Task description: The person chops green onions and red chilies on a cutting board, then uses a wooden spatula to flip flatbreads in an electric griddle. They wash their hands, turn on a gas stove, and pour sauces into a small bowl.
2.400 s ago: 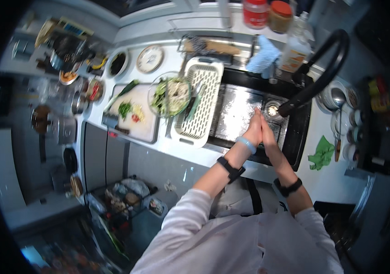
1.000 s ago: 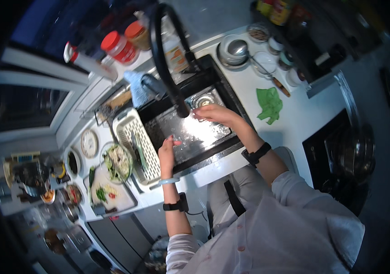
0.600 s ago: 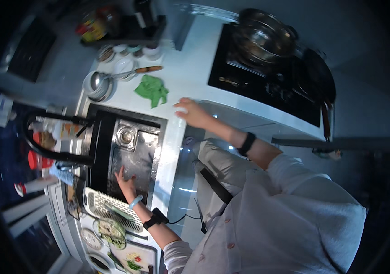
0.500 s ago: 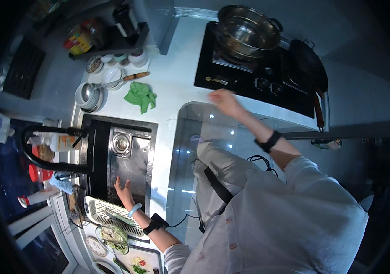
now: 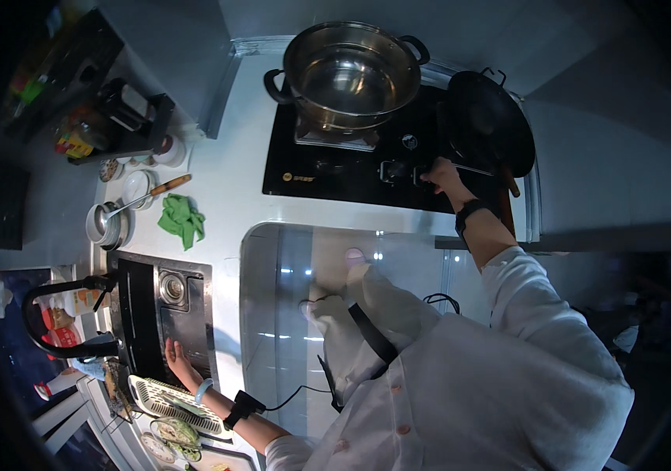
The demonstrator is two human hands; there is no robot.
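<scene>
The right hand (image 5: 443,174), fingers curled on the stove knob (image 5: 422,174) at upper right, sits just below-left of the black pan (image 5: 486,129); the left hand (image 5: 177,363) rests open-fingered on the sink (image 5: 164,314) edge at lower left.

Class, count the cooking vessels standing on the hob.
2. A steel pot is on the left burner; a black pan is on the right burner, just above the right hand. None seems hidden.

The right hand (image 5: 441,176) reaches far forward on an outstretched arm, while the left hand (image 5: 176,360) lies flat, fingers spread.
</scene>
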